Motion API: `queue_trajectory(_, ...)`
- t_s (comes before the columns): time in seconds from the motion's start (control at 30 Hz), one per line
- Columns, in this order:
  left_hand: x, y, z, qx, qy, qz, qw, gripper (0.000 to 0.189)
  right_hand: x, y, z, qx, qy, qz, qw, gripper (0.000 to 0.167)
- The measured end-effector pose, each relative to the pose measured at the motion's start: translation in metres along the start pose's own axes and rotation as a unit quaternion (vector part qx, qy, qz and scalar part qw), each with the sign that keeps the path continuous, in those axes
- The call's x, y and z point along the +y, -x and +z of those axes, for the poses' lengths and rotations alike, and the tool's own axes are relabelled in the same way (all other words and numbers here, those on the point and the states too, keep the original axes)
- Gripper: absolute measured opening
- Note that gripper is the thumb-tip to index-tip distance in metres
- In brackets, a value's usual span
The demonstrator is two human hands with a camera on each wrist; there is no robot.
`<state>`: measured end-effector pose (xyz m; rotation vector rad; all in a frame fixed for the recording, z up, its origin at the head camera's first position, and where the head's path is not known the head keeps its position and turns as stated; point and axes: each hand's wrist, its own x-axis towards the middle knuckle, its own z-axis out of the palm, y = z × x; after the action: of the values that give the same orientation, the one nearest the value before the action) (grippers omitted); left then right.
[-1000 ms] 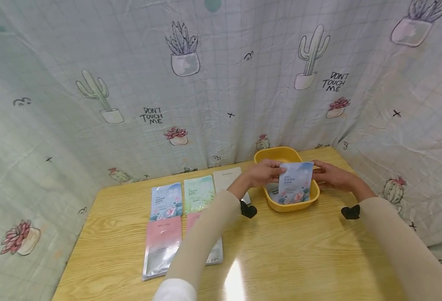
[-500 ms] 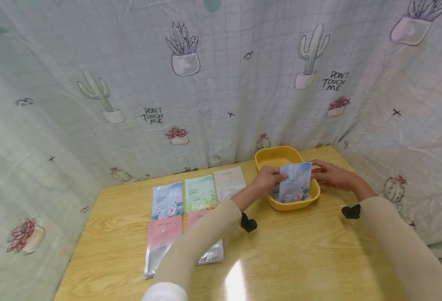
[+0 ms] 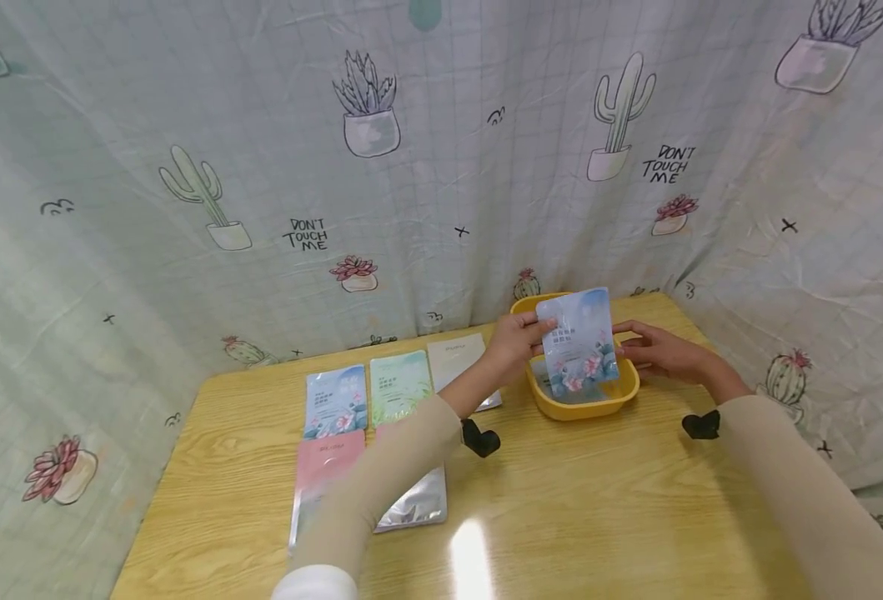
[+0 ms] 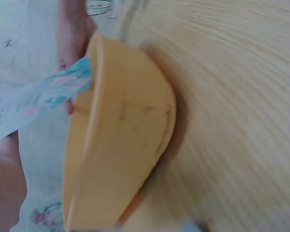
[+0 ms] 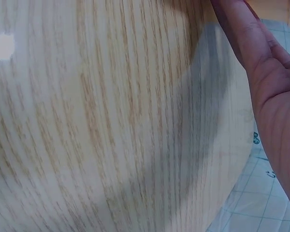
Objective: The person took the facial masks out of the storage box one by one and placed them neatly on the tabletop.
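Note:
My left hand pinches the left edge of a blue face mask packet printed with pink lotus flowers. It holds the packet tilted above a yellow plastic basket, where another packet shows beneath it. In the left wrist view the packet slants over the rim of the basket. My right hand grips the basket's right rim, its fingertips partly hidden behind the packet. The right wrist view shows this hand reaching toward the basket at the top edge.
On the wooden table, flat packets lie in two rows at left: blue, green and pale grey behind, pink-and-silver ones in front. My left sleeve covers some. A printed curtain hangs close behind the basket.
My left hand has raised the blue packet out of the basket, up and slightly left, and tilted it. The right hand has stayed at the basket's rim.

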<state>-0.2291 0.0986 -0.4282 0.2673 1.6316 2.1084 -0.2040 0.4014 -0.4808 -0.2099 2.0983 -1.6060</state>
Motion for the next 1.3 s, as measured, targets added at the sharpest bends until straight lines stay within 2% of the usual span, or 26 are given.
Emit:
queue_trajectory(0.1,0.010,0.000,-0.011,0.002,0.016,0.012,0.9998,0.021,0.001,-0.002,-0.001,0.006,0.010,0.001,0.9999,0.052)
queue_trajectory(0.2,0.018,0.003,-0.024,0.001,0.029,0.024,0.9993,0.014,0.000,-0.003,-0.001,0.007,0.007,0.007,0.9999,0.055)
queue_trajectory(0.47,0.043,0.018,-0.059,0.014,0.053,0.045,0.9975,0.012,-0.004,-0.004,0.002,-0.003,-0.001,0.014,0.9999,0.057)
queue_trajectory(0.6,0.051,0.028,-0.076,0.020,0.058,0.051,0.9968,0.023,-0.003,-0.006,0.003,-0.007,-0.001,0.017,0.9998,0.057)
queue_trajectory(0.77,0.053,0.039,-0.094,0.025,0.046,0.042,0.9977,0.012,-0.004,-0.004,0.002,-0.009,-0.002,0.009,0.9999,0.058)
queue_trajectory(1.03,0.048,0.058,-0.116,0.049,0.002,0.013,0.9987,0.049,-0.006,-0.001,0.003,-0.015,-0.018,0.009,0.9997,0.057)
queue_trajectory(1.3,0.045,0.072,-0.136,0.066,-0.002,0.004,0.9978,0.046,-0.002,-0.004,0.002,-0.010,-0.008,0.006,0.9999,0.056)
